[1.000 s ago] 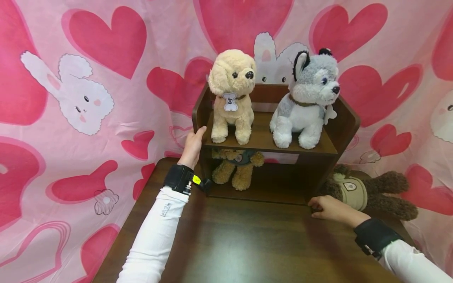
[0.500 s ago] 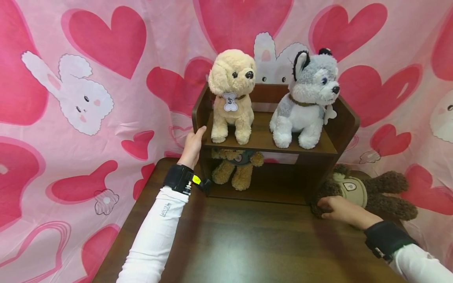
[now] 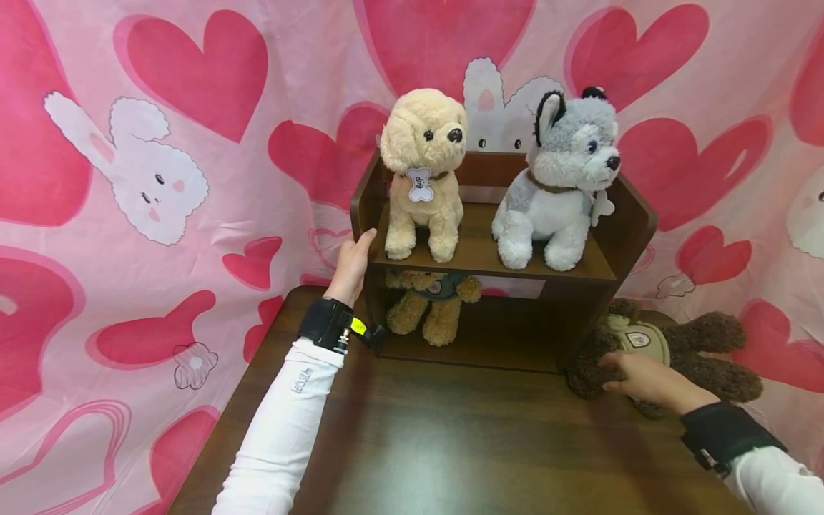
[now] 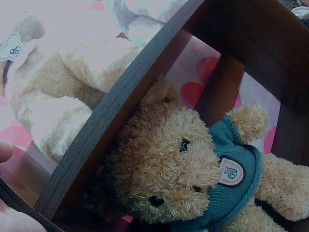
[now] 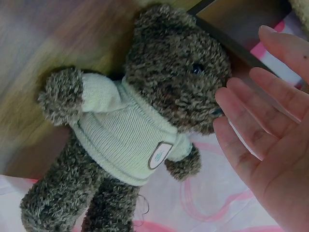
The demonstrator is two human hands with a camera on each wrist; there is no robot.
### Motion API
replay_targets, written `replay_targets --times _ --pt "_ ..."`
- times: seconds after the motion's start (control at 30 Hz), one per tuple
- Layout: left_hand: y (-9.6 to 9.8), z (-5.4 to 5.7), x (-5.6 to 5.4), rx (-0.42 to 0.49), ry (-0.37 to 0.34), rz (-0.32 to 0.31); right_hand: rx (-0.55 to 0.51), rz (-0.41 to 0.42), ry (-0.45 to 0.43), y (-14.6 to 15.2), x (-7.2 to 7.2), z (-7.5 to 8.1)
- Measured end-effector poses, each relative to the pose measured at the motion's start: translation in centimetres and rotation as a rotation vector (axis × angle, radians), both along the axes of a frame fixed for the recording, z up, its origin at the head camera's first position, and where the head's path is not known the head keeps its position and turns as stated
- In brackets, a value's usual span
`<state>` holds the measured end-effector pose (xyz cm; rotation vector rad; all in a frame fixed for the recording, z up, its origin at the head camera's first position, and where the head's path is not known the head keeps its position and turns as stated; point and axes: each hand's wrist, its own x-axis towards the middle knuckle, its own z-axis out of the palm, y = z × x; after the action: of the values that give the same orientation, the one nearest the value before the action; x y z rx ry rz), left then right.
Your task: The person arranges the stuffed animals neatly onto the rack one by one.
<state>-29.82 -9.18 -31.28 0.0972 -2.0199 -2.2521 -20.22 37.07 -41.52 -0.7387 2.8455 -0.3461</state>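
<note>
My left hand (image 3: 350,268) grips the front edge of the left side panel of a small dark wooden shelf (image 3: 489,268), its thumb on the inner side. On the top board sit a cream plush dog (image 3: 425,179) with a bone tag and a grey-and-white plush husky (image 3: 556,186). A tan teddy bear (image 4: 164,159) in a teal sweater sits below at the left, its head hidden in the head view. My right hand (image 3: 650,379), its fingers extended, is by the head of a dark brown teddy bear (image 5: 116,121) in a pale sweater. That bear lies beside the shelf.
The shelf stands at the back of a dark wooden table (image 3: 463,436). Behind and at both sides hangs a pink cloth (image 3: 270,64) printed with hearts and rabbits. The brown bear's legs reach toward the cloth at the right.
My right hand has moved right, from the shelf's lower right front corner to over the brown bear's head. My left hand keeps its hold on the side panel.
</note>
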Motion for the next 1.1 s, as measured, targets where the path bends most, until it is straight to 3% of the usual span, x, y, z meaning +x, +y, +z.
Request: replay_targets --times 0.43,0.9,1.1 --pt "0.0 -0.1 -0.1 0.000 -0.002 0.014 0.008 -0.102 0.025 1.3 -0.4 0.8" --pt "0.1 0.0 -0.1 0.013 -0.006 0.004 0.040 -0.135 0.357 2.9 -1.2 -0.1" --pt "0.0 -0.1 -0.1 0.004 0.000 0.006 0.042 -0.132 0.403 3.4 -1.7 -0.6"
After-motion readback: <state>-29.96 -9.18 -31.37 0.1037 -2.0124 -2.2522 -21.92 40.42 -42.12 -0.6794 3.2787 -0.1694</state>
